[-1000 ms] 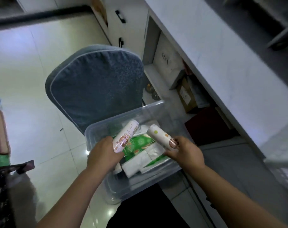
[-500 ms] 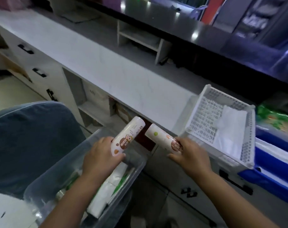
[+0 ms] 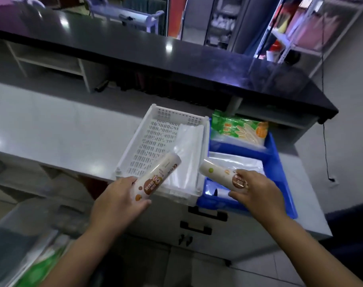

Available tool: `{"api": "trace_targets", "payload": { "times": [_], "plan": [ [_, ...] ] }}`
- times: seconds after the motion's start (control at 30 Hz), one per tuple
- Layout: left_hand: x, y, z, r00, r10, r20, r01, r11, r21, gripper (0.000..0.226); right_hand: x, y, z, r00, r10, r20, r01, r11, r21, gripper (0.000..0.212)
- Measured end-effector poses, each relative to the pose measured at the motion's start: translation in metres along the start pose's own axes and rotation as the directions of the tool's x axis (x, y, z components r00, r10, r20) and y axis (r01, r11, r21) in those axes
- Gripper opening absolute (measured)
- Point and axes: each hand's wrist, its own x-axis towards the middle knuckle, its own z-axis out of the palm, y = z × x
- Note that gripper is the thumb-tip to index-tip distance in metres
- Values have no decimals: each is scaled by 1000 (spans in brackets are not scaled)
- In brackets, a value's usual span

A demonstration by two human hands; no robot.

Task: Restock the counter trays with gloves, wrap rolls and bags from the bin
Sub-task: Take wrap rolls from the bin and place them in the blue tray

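Observation:
My left hand [image 3: 116,201] grips a cream wrap roll [image 3: 157,178] with brown and orange print, held over the front edge of the white slotted tray [image 3: 147,141]. A second cream wrap roll [image 3: 220,176] is held in my right hand [image 3: 257,189] above the front of the blue tray [image 3: 280,172]. Clear plastic bags [image 3: 186,154] lie along the right side of the white tray. The blue tray holds clear bags and, at its back, a green and orange glove packet [image 3: 238,129]. The clear bin [image 3: 31,245] with green packets shows at the lower left.
Both trays stand at the front of a pale counter [image 3: 52,129] above drawers with black handles [image 3: 207,214]. A dark raised ledge [image 3: 176,59] runs behind the counter. A black cable [image 3: 325,141] hangs on the right wall.
The view swung from the bin up to the counter. Both hands carried the rolls up and right; they now hover over the front edges of the two trays.

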Motion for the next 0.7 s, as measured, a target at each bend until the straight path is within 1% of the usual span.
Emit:
{"api": "trace_targets", "payload": {
  "times": [0.07, 0.17, 0.33, 0.4, 0.5, 0.6, 0.7],
  "plan": [
    [4, 15, 14, 1000, -1, -16, 1, 1000, 7, 52, 9, 36, -2, 1000, 6, 30, -5, 999, -39, 55],
    [9, 36, 33, 999, -3, -45, 3, 1000, 0, 54, 22, 80, 0, 992, -13, 127, 22, 997, -72, 55],
    [11, 65, 58, 997, -32, -77, 32, 999, 6, 55, 36, 115, 16, 940, -174, 295, 205, 976, -76, 52],
    [9, 72, 65, 997, -33, -75, 35, 999, 33, 57, 40, 122, 23, 923, -229, 310, 264, 962, -73, 50],
    [8, 79, 69, 996, -53, -72, 57, 997, 59, 59, 45, 129, 31, 917, -248, 312, 283, 956, -71, 48],
    [8, 83, 71, 996, -58, -70, 63, 995, 74, 58, 44, 133, 37, 910, -245, 335, 278, 959, -55, 47],
    [11, 85, 71, 998, -56, -39, 59, 995, 85, 59, 39, 133, 41, 909, -239, 341, 250, 968, 12, 41]
  ]
}}
